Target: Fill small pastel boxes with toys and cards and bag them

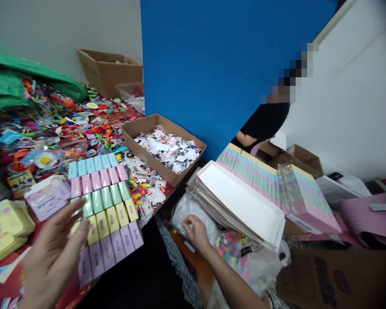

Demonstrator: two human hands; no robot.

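Rows of small boxes in blue, pink, green, yellow and purple stand together at the table's edge. My left hand is at their left side, fingers apart and holding nothing, overlapping the green and yellow boxes in view; contact cannot be told. Over a white plastic bag, right of the table, is my right hand, its fingers curled together; anything between them is too small to make out. A stack of white trays lies just beyond my right hand.
A carton of paper stickers sits behind the boxes. Colourful trinkets cover the table at left. Yellow packs lie nearest left. Packed pastel boxes stand at right, and a person in black is behind them.
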